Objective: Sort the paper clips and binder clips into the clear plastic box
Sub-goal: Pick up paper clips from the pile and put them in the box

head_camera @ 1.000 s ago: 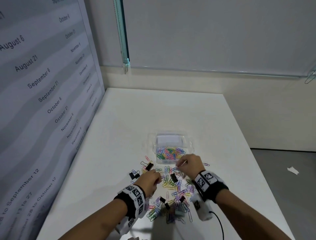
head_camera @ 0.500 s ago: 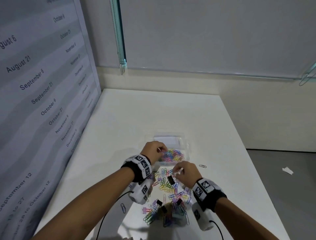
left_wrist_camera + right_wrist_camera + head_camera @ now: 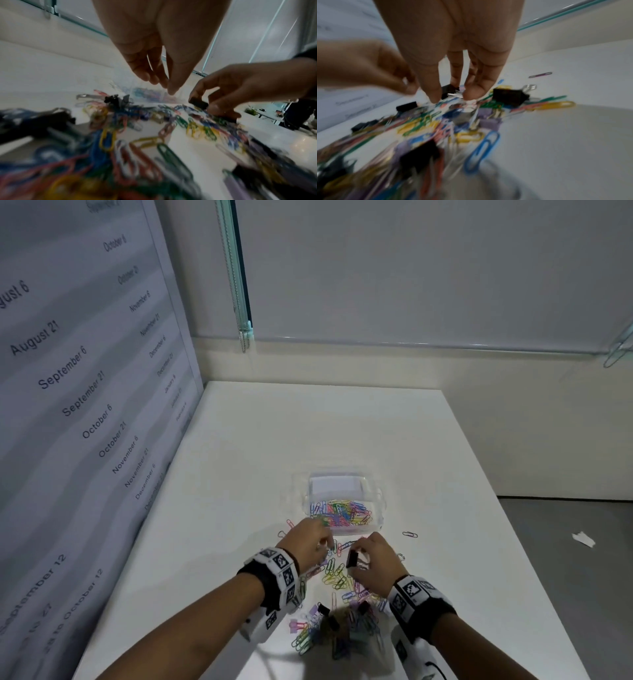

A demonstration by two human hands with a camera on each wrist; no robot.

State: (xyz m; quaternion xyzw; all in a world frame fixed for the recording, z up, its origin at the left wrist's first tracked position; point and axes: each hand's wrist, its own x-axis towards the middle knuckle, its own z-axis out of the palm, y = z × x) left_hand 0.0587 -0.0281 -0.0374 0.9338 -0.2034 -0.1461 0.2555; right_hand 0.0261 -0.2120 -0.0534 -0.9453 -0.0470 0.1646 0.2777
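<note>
The clear plastic box point(image 3: 379, 501) stands mid-table, with several coloured paper clips point(image 3: 340, 511) in its near compartment. In front of it lies a loose pile of paper clips point(image 3: 334, 575) mixed with black and lilac binder clips point(image 3: 323, 609). My right hand point(image 3: 356, 559) pinches a black binder clip point(image 3: 352, 559) just above the pile. The right wrist view shows its fingertips point(image 3: 435, 97) on that clip's wire handle point(image 3: 455, 95). My left hand point(image 3: 325, 546) hovers over the pile's far left part. Its fingers point(image 3: 149, 77) hang down with nothing seen between them.
A tall printed panel of dates point(image 3: 85, 405) walls off the table's left side. One stray paper clip point(image 3: 410, 534) lies to the right of the box. The table's right edge point(image 3: 496, 508) drops to a grey floor with a paper scrap point(image 3: 584, 539).
My left hand has come back from above the box to the pile. My right hand has taken hold of the black binder clip that lay beside it.
</note>
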